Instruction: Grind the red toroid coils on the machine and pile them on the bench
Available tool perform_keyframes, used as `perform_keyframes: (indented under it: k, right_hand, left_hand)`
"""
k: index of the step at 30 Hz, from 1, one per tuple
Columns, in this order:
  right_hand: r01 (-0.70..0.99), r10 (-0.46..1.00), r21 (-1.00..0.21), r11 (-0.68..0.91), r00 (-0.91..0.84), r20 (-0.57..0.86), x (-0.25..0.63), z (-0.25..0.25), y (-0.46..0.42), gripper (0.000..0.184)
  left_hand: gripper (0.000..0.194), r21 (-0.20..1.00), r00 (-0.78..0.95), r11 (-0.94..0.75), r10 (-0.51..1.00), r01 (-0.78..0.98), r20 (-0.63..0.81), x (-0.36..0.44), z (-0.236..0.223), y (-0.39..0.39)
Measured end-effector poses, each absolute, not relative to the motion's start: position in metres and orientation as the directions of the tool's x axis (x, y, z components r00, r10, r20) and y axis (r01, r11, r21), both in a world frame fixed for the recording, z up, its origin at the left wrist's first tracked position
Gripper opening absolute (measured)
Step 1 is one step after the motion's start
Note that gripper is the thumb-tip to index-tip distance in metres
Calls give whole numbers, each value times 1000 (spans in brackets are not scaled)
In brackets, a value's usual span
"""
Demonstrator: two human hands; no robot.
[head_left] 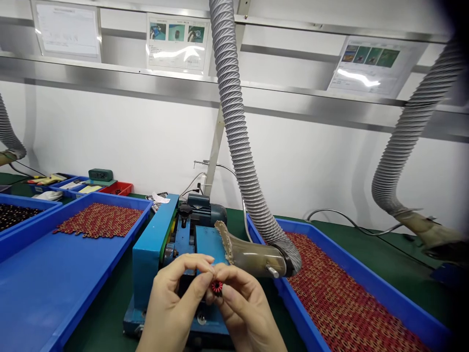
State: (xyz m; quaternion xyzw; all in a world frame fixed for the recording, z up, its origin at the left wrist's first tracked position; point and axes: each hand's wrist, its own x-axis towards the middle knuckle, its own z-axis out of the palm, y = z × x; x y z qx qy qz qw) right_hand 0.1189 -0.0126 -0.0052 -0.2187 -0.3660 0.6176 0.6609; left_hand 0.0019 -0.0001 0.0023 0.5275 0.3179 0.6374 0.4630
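Head view: where is the small round part (217, 287), and which way does it point?

"It is between the fingertips of the left hand (172, 298) and the right hand (247, 308), before the blue machine (210, 242). Its round face, with red rays about a dark centre, looks toward the camera, so the central axis runs roughly toward us."

"How open are the hands?"

"Both are closed to a pinch on the part, fingers bent."

"And the room around them?"

"At left, a strip of green table (106, 303) lies between the machine and the left tray (73, 283). At right, the see-through duct (252, 256) is close behind the fingers, and the edge of the right tray (296, 313) runs beside."

"What is hidden?"

"Fingers cover the part's back, so I cannot tell its length. Picture edges cut both trays."
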Motion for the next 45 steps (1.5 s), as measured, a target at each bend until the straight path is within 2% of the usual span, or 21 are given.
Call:
perform_keyframes:
  k: [9,13,15,16,20,23,26,28,31,34,36,37,41,45]
  right_hand:
    - [-699,980,-711,78,-76,183,114,-5,-12,18]
    - [-727,981,-685,35,-107,164,118,-2,-12,17]
    - [-758,987,-652,-10,-112,116,120,-1,-13,18]
    - [-773,988,-634,-25,-116,101,121,0,-13,18]
    - [-802,988,-597,-28,-111,103,122,-1,-13,20]
    - [-794,991,-608,-2,-85,107,120,-4,-12,22]
    - [-766,994,-641,37,-41,105,116,-6,-12,24]
    - [-758,993,-651,51,-32,115,114,-6,-13,23]
    - [-761,987,-648,19,-91,136,113,-3,-15,20]
    - [-782,980,-620,-67,-167,105,116,-3,-14,17]
    - [-819,976,-558,-132,-207,73,119,-7,-11,17]
    - [-838,971,-520,-165,-230,63,121,-10,-9,17]
    - [-875,958,-427,-228,-280,61,122,-19,-4,19]
    - [-875,963,-437,-208,-261,64,117,-13,-8,20]
  left_hand:
    - [15,893,72,-363,917,-266,393,-7,-6,8]
    - [14,826,-77,-461,883,-324,462,-14,-10,10]
    - [9,806,-99,-529,847,-266,523,-16,-8,9]
    - [11,802,-70,-557,828,-215,556,-17,-7,8]
    - [40,782,180,-624,767,-20,616,-13,-1,4]
    - [27,762,230,-647,745,23,626,-8,0,4]
    - [11,838,137,-531,828,-125,544,-4,-1,5]
    - [13,873,107,-376,899,-309,425,-2,-1,5]
    - [19,849,127,-187,951,-494,283,-2,-2,8]
    - [18,824,47,-178,970,-538,240,-7,-4,13]
    - [11,843,7,-253,957,-475,291,-12,-6,16]
    - [7,859,41,-295,939,-420,342,-14,-6,16]
    - [36,862,270,-442,823,-250,500,-14,-2,9]
    - [35,808,198,-551,786,-209,586,-4,1,3]
